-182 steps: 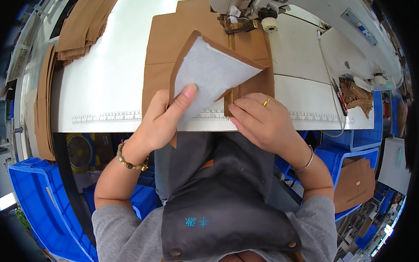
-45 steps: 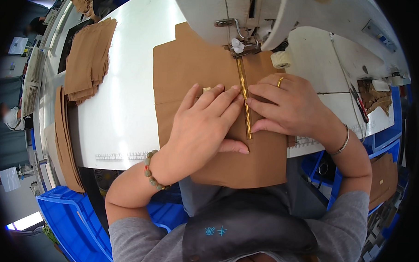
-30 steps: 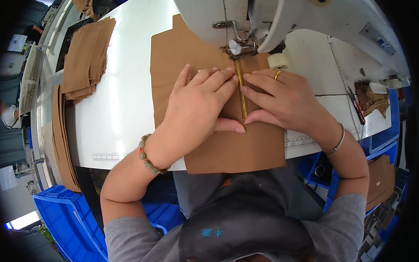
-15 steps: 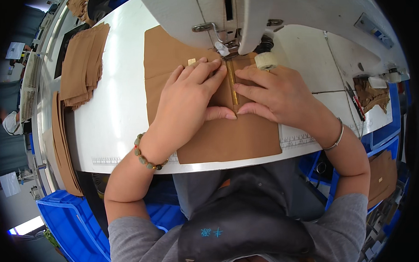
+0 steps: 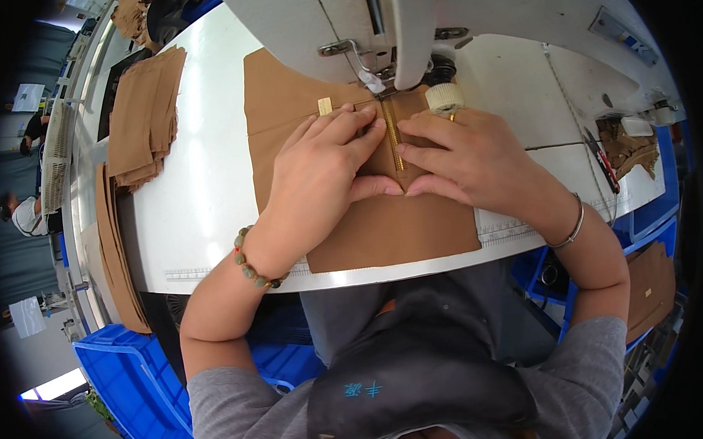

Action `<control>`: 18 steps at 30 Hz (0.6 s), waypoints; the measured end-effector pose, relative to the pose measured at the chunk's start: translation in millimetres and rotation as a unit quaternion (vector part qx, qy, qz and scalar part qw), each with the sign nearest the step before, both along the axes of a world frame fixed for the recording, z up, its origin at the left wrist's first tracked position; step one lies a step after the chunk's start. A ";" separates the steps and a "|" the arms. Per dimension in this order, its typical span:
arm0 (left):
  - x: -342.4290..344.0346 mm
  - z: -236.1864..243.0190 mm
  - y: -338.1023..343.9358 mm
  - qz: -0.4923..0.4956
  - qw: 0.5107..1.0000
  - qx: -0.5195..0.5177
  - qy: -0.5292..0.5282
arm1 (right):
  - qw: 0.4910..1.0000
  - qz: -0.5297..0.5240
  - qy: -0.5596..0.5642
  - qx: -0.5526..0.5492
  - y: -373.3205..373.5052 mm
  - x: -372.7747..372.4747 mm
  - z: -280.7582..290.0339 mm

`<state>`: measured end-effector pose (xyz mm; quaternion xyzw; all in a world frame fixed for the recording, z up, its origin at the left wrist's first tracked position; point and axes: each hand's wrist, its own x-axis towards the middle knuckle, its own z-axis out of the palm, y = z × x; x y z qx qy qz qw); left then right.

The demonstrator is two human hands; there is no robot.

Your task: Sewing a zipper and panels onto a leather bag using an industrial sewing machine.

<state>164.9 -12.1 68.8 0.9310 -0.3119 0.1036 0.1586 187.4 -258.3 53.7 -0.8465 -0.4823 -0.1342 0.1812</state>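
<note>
A brown panel [image 5: 397,240], apparently fabric or leather, lies flat beneath a white sewing machine's head [image 5: 350,34]. Down its middle runs a gold-toothed zipper [image 5: 394,143], the upper end close to the presser foot [image 5: 381,90]. Left of the zipper, my left hand [image 5: 322,160] rests on the panel, fingers stretched toward the machine. My right hand [image 5: 466,158] lies spread on the right side, its fingertips along the zipper's edge. Both thumbs point inward and nearly meet below the zipper's lower end. A small pale tag [image 5: 324,106] shows beyond my left fingers.
Stacked brown pieces [image 5: 144,115] lie on the table's left, with more panels [image 5: 118,250] hanging at its edge. Red-and-black snips [image 5: 603,162] and brown scraps [image 5: 629,152] are at right. A blue bin [image 5: 129,374] stands lower left. A ruler strip [image 5: 514,231] follows the front edge.
The whole view has shifted slightly. Both hands stay flat on the panel in nearly the same places, thumbs still close together.
</note>
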 end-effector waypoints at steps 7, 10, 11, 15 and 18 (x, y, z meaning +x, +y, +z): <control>12.4 -4.2 -1.4 0.012 1.000 0.001 -0.028 | 1.000 -0.011 -0.016 0.003 1.2 5.5 -2.3; 12.2 -6.5 -1.2 0.017 0.999 0.006 -0.049 | 1.000 -0.014 -0.010 0.003 2.1 7.0 -4.6; 10.8 -7.2 -1.4 0.014 0.998 0.009 -0.066 | 1.000 -0.015 -0.010 0.009 2.5 6.9 -5.4; -8.4 -8.5 -3.1 0.044 0.998 -0.038 -0.003 | 1.000 -0.019 -0.010 0.020 0.9 6.3 -6.2; -26.7 -8.5 -3.6 0.049 0.995 -0.075 0.052 | 0.999 -0.009 0.030 0.035 -4.2 5.2 -4.3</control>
